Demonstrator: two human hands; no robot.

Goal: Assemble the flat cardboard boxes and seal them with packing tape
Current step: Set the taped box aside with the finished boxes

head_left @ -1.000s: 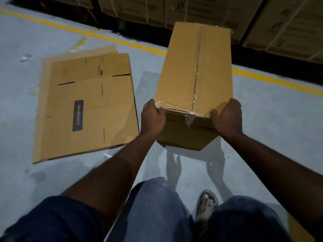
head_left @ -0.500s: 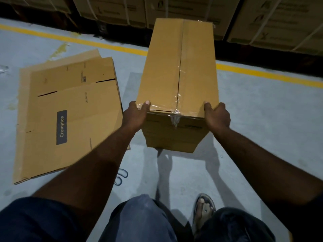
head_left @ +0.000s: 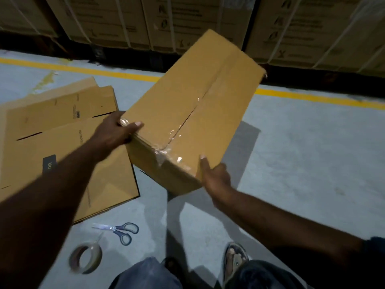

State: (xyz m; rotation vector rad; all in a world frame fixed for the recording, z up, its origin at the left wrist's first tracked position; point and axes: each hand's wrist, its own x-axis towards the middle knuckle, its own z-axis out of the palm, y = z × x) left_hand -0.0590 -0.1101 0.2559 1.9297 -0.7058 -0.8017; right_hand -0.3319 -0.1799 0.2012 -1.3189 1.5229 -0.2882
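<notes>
A long assembled cardboard box (head_left: 193,105) is held above the floor, its top seam sealed with clear tape, its far end swung to the right. My left hand (head_left: 116,132) grips the box's near left corner, thumb on top. At the near right corner my right hand (head_left: 214,178) holds the box with its thumb on the top face. Flat cardboard boxes (head_left: 62,147) lie stacked on the floor at the left. A roll of packing tape (head_left: 85,258) stands on the floor near my knees, with scissors (head_left: 120,231) beside it.
Strapped cartons (head_left: 187,19) are stacked along the back behind a yellow floor line (head_left: 312,98). My sandalled foot (head_left: 234,257) and knees show at the bottom edge. Grey concrete floor (head_left: 312,174) spreads to the right.
The box has been lifted and turned so its far end points right. The view has tilted down, and the tape roll and scissors have come into sight.
</notes>
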